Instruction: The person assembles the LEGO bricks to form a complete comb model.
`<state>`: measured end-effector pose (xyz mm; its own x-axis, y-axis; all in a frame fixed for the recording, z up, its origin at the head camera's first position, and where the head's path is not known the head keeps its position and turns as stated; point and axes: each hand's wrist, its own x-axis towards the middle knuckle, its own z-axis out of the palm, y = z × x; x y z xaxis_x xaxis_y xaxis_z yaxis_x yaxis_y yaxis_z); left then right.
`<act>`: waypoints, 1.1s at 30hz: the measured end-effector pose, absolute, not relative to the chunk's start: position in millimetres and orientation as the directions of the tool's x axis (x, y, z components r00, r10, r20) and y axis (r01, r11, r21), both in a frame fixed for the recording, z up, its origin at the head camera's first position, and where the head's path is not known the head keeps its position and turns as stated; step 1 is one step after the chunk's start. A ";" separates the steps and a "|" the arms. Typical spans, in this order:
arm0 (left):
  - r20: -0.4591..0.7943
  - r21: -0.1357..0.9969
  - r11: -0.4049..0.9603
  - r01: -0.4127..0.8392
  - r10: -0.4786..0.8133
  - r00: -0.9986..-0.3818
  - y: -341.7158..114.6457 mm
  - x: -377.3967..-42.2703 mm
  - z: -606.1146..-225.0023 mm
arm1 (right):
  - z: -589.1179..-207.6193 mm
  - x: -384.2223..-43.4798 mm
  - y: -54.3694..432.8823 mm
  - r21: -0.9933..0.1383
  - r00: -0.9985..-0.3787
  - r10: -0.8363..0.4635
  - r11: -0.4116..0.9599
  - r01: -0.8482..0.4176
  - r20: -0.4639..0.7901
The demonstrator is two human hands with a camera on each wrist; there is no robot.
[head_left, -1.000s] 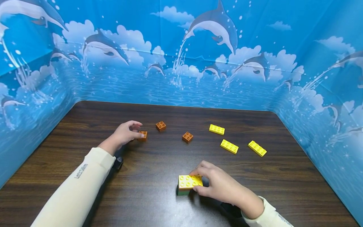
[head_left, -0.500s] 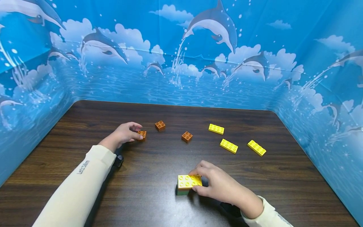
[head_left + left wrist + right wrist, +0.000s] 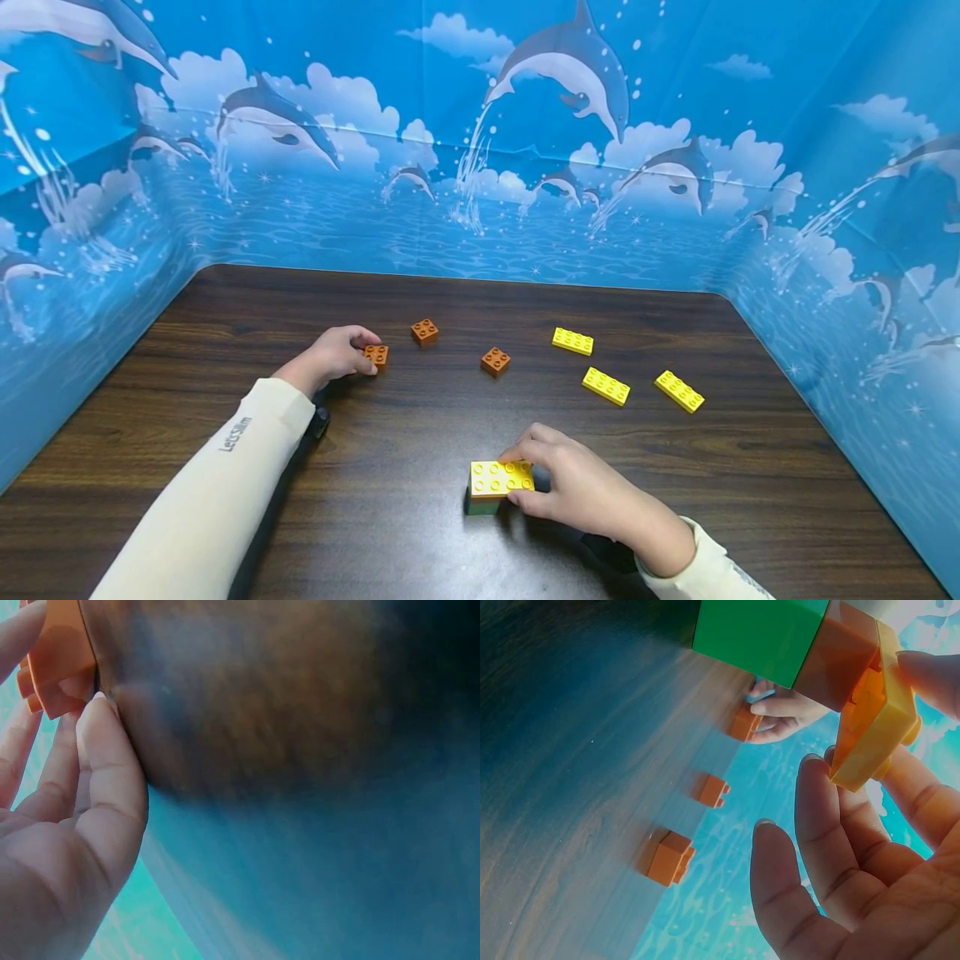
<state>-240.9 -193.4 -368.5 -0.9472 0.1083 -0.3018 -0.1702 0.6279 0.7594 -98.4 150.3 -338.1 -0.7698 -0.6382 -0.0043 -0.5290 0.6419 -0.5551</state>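
At the left, my left hand (image 3: 330,358) pinches an orange-brown 2x2 toy building brick (image 3: 377,356) on the table, thumb on the near side and fingers on the far side. Close to the front, my right hand (image 3: 570,483) holds the right end of a thin yellow brick (image 3: 491,480) between thumb and fingers. That yellow brick lies on top of a stack. The right wrist view shows an orange-brown brick (image 3: 836,656) under it and a green brick (image 3: 757,637) at the bottom. The yellow end juts out past the bricks below, its hollow underside showing.
Two more orange-brown bricks, one farther back (image 3: 424,332) and one near the middle (image 3: 495,361), lie on the dark wooden table (image 3: 375,467). Three thin yellow bricks (image 3: 606,386) lie at the back right. A blue dolphin-print curtain (image 3: 337,225) surrounds the table's back and sides.
My left hand's fingers have drawn in around the orange-brown brick, and the forearm has shifted slightly right. The right hand stays at the stack.
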 end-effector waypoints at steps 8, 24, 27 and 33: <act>-0.308 0.738 0.649 -0.184 0.082 -0.948 -188.7 -241.8 -370.1 | -340.4 -98.4 151.9 -0.554 -0.769 -0.639 0.643 -0.529 -0.007; -0.186 0.789 0.610 -0.067 0.134 -0.973 -178.8 -228.5 -357.8 | -340.4 -98.7 150.7 -0.555 -0.772 -0.636 0.644 -0.527 -0.005; -0.156 0.807 0.590 -0.032 0.161 -0.975 -172.5 -223.7 -352.2 | -340.0 -98.8 151.1 -0.554 -0.772 -0.635 0.645 -0.527 -0.005; -0.126 0.859 0.512 -0.008 0.196 -0.972 -157.0 -209.0 -341.4 | -339.2 -98.7 151.6 -0.556 -0.771 -0.636 0.641 -0.529 0.001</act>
